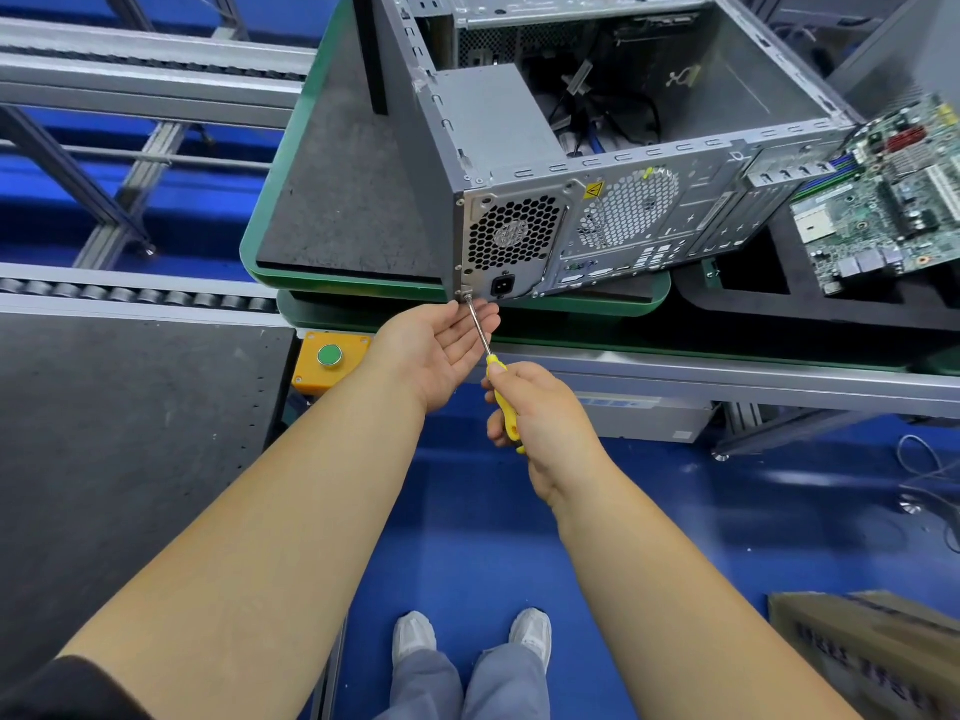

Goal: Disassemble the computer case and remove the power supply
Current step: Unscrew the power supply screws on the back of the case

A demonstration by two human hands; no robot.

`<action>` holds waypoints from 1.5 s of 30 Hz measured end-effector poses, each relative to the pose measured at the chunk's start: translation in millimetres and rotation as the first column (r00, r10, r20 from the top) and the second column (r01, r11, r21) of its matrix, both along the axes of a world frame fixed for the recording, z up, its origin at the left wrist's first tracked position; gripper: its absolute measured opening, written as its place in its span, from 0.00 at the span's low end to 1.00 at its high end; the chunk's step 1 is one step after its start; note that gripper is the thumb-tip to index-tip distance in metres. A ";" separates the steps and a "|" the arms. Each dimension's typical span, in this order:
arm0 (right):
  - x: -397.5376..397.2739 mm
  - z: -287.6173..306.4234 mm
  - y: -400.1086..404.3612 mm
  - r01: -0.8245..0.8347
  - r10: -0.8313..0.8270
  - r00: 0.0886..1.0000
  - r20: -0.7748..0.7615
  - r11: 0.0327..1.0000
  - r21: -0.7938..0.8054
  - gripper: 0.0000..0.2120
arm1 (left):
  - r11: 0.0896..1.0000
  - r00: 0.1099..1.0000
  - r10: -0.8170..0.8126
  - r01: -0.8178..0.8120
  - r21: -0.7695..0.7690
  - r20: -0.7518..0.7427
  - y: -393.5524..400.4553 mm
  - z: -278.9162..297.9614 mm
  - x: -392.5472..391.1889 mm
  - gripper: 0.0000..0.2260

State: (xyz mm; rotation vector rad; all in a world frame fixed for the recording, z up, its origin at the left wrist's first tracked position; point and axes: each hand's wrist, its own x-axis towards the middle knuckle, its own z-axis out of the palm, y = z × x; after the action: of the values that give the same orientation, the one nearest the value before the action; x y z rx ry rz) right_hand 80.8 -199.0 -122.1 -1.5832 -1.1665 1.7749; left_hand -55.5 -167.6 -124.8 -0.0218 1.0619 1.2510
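A grey computer case (691,210) lies open on a green tray (270,262), rear panel facing me. The power supply (493,116) sits in its near left corner, with fan grille and socket showing at the rear. My right hand (540,413) grips the yellow handle of a screwdriver (480,332). The tip rests on a screw (466,292) at the lower left corner of the rear panel. My left hand (441,345) is cupped palm-up, fingers relaxed, just under the screw and shaft.
A green motherboard (883,210) lies on black foam to the right. A yellow box with a green button (329,356) sits on the conveyor frame. A black mat (104,459) covers the bench at left. A cardboard box (872,657) stands on the blue floor.
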 end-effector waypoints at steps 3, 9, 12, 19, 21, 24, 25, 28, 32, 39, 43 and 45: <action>-0.4 -5.2 -0.2 0.019 -0.019 1.000 -0.014 1.000 0.007 0.08 | 1.000 1.000 0.000 0.000 0.009 0.001 -1.0 -0.4 0.1 0.14; -6.2 -8.5 0.0 0.021 -0.030 0.993 0.118 0.996 0.082 0.09 | 1.000 1.000 0.001 -0.001 0.022 -0.010 -1.1 -2.8 -0.3 0.13; -7.1 -6.7 1.7 -0.035 -0.013 0.958 0.286 0.986 0.163 0.10 | 1.000 1.000 0.010 -0.010 0.021 -0.001 -0.9 -3.4 0.5 0.13; -10.3 6.0 9.8 0.112 -0.106 0.994 0.040 0.969 -0.219 0.18 | 1.000 1.000 0.014 -0.014 0.000 -0.008 0.1 -0.9 2.5 0.14; -6.9 5.5 9.1 0.076 -0.064 0.994 0.088 0.986 -0.147 0.16 | 1.000 1.000 0.022 -0.022 0.000 -0.002 -0.1 -0.4 3.3 0.14; -2.4 2.9 7.8 0.063 -0.058 0.995 0.081 0.996 -0.059 0.12 | 0.999 0.999 0.036 -0.036 0.004 0.010 -0.7 0.2 4.0 0.13; -1.7 1.9 7.2 0.067 -0.064 0.996 0.055 0.996 -0.052 0.12 | 0.999 0.999 0.037 -0.037 0.004 0.008 -0.8 0.4 4.2 0.13; -1.5 -2.6 3.1 0.057 -0.056 0.998 0.027 0.998 -0.028 0.10 | 1.000 1.000 0.031 -0.031 0.002 -0.003 -0.7 0.5 4.5 0.13; -2.3 -5.7 0.1 0.036 -0.038 0.997 0.066 0.999 0.027 0.09 | 1.000 1.000 0.026 -0.026 0.008 -0.014 -1.1 -0.3 4.0 0.13; -7.3 -5.3 -0.5 0.046 -0.063 0.980 0.191 0.994 0.095 0.10 | 1.000 1.000 0.026 -0.026 -0.003 -0.018 -1.4 -0.1 5.7 0.14; -8.9 3.8 5.3 0.119 -0.113 0.992 0.049 0.979 -0.167 0.16 | 0.999 0.999 0.028 -0.028 -0.017 -0.017 -1.2 3.7 5.3 0.14; -10.3 6.4 7.9 0.129 -0.129 0.991 0.015 0.963 -0.235 0.19 | 0.999 0.999 0.029 -0.030 -0.032 -0.025 -0.9 5.7 6.4 0.14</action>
State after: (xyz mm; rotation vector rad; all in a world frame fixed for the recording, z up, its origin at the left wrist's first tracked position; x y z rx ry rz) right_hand 70.5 -191.1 -115.6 -1.7493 -0.8550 1.8814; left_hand -49.2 -168.5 -119.1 -0.0471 1.1069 1.2638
